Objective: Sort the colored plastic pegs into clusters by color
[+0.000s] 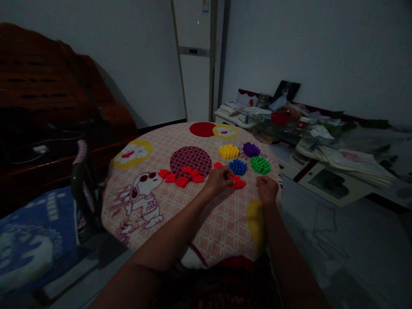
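My left hand (220,180) reaches over the middle of the table, its fingers pinched at a small group of red plastic pieces (238,183). Another red piece (217,165) shows just behind that hand. To the right, my right hand (268,189) rests by the table edge with its fingers curled closed; whatever may be inside is hidden. Several loose red pieces (182,182) lie spread to the left. Beyond my hands sit four-sided-looking clusters of knobbly pieces: yellow (229,151), purple (251,149), blue (237,167) and green (260,165).
A patterned cloth covers the round table (193,214). On the left stand a chair with a blue cover (35,240) and a wooden bench (38,81). A cluttered low cabinet (325,171) runs along the right wall; a tall white unit (196,81) stands behind.
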Demonstrator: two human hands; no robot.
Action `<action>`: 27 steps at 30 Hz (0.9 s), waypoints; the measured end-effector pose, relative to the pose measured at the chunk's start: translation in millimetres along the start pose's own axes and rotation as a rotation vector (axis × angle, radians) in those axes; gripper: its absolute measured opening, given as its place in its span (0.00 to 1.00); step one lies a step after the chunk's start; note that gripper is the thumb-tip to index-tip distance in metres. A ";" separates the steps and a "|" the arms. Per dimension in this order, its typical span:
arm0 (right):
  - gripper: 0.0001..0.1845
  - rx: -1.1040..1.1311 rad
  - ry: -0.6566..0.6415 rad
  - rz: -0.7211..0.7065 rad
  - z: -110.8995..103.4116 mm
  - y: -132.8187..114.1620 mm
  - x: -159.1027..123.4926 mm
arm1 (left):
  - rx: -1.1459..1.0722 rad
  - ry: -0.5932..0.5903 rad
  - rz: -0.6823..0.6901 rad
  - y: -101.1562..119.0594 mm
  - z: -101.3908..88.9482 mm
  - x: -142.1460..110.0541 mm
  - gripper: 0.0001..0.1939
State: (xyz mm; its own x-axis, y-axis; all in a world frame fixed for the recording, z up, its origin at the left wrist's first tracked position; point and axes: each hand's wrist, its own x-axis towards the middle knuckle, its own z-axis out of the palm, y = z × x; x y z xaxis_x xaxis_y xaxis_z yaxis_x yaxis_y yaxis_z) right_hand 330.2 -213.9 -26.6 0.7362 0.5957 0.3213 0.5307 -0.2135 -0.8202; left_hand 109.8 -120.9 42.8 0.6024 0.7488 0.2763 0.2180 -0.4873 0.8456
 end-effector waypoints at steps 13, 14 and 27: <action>0.18 0.022 0.022 -0.035 0.7 1.4 1.0 | 0.384 -0.062 0.183 6.7 42.7 -29.0 0.11; 0.18 0.028 0.021 -0.042 0.4 0.9 0.7 | 0.399 -0.055 0.188 6.0 43.3 -30.1 0.12; 0.18 0.047 0.029 -0.049 -0.5 -3.7 -1.8 | 0.429 -0.066 0.150 13.7 50.3 -35.1 0.08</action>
State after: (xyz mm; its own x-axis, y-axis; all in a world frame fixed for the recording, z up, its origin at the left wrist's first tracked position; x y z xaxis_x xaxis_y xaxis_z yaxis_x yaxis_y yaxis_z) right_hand 327.1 -214.6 -23.9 0.7224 0.5814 0.3744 0.5463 -0.1479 -0.8244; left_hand 130.3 -176.5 21.7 0.6958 0.6327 0.3398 0.4146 -0.7403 0.5292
